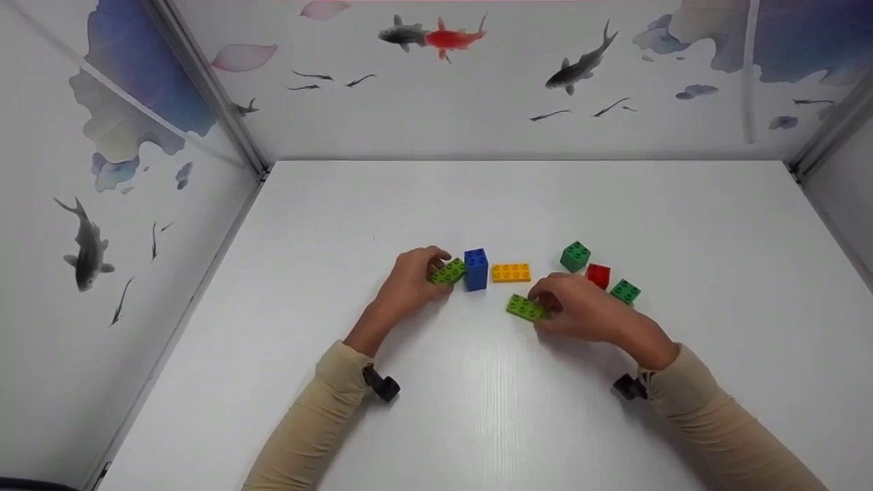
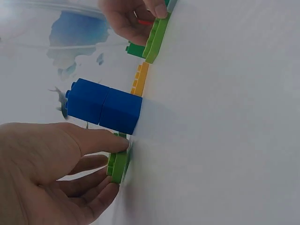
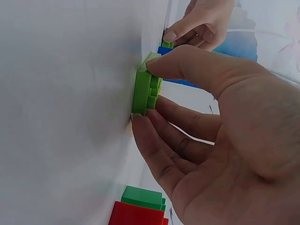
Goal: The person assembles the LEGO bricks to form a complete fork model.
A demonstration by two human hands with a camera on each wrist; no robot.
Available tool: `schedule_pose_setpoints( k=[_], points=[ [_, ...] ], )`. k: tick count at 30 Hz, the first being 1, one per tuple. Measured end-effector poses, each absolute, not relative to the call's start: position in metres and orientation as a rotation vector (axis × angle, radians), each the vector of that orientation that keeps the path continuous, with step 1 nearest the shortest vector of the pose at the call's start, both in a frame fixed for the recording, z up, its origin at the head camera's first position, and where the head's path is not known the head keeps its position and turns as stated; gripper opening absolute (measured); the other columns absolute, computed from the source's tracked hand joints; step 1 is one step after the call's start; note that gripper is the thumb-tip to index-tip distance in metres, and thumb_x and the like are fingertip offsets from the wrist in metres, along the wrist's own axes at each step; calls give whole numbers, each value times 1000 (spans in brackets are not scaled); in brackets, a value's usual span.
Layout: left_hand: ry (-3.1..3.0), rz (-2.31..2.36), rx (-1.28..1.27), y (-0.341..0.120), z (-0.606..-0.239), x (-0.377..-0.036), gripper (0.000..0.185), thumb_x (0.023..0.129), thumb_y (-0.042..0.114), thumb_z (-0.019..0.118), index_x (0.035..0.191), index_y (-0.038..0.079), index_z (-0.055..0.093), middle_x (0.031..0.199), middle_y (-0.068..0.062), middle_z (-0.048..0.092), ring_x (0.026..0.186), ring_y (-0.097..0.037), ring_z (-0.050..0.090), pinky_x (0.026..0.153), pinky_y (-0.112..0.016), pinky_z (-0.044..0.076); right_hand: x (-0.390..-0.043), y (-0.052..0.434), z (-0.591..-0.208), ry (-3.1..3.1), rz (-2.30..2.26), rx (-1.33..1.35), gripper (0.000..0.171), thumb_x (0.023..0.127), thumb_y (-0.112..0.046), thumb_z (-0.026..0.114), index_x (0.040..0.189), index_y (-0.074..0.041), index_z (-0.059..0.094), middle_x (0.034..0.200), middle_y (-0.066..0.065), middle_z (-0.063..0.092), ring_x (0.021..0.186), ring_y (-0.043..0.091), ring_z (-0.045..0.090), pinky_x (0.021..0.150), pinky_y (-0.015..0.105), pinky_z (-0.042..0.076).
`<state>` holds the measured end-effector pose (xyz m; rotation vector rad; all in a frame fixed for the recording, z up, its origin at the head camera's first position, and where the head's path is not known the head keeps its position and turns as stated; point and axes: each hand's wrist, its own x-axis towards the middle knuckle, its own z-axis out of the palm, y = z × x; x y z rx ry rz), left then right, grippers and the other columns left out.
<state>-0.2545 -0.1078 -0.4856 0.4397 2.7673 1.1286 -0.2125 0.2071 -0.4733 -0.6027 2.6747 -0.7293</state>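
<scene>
A white table (image 1: 477, 423) fills the space inside white walls painted with fish. The tall blue block (image 1: 476, 269) stands near the middle of the table, and everything else sits around it.

Nearest to the person are two beige sleeves, one on each arm. Each wrist has a small black camera strapped on.

The right hand (image 1: 580, 310) is to the right of the blue block and a bit closer to the person. Its thumb and fingers pinch a flat light green brick (image 1: 525, 307) that lies on the table. From the right wrist the thumb sits on one edge of this brick and the fingers on the other.

The left hand (image 1: 409, 281) is just to the left of the blue block. Its fingers curl round a second light green brick (image 1: 448, 271). This brick touches the left side of the blue block or is right next to it.

Just to the right of the blue block lies a flat yellow brick (image 1: 511, 273). Further right are a red block (image 1: 598, 275) and a small dark green block (image 1: 625, 291), both close to the right hand. A bigger dark green block (image 1: 575, 256) sits a little further back
</scene>
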Motion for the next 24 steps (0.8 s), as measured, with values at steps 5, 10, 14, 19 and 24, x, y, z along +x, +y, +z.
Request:
schedule_pose_setpoints(
  k=[5, 10, 14, 19, 24],
  points=[
    [2838, 1245, 416, -108, -479, -255, 44, 96, 10, 81, 139, 10, 69, 133, -9, 71, 120, -23, 68, 107, -38, 60, -213, 206, -475, 2698, -721, -599, 41, 92, -24, 88, 128, -10, 76, 107, 1, 72, 97, 19, 64, 91, 37, 62],
    [2846, 1346, 410, -109, -474, -254, 43, 98, 12, 80, 139, 9, 69, 133, -11, 71, 118, -24, 69, 104, -37, 62, -214, 207, -476, 2715, -704, -631, 40, 92, -25, 88, 128, -11, 77, 107, 0, 72, 96, 18, 63, 90, 36, 62],
    [2840, 1320, 394, -112, -473, -250, 42, 98, 13, 79, 139, 9, 69, 133, -11, 71, 118, -24, 69, 105, -38, 62, -214, 211, -479, 2728, -706, -679, 39, 93, -24, 87, 128, -12, 77, 111, 0, 74, 98, 16, 64, 91, 36, 63],
    [2819, 1223, 384, -122, -478, -242, 40, 97, 13, 80, 135, 11, 70, 133, -8, 71, 118, -21, 69, 105, -39, 61, -211, 220, -484, 2743, -739, -738, 38, 92, -23, 87, 128, -13, 78, 114, -1, 75, 101, 15, 67, 90, 34, 64],
    [2736, 1172, 463, -130, -483, -230, 42, 96, 10, 81, 136, 11, 70, 133, -7, 72, 119, -22, 69, 105, -39, 61, -209, 228, -484, 2736, -774, -776, 38, 93, -22, 86, 129, -14, 77, 116, -2, 75, 104, 14, 68, 91, 32, 63]
  ],
)
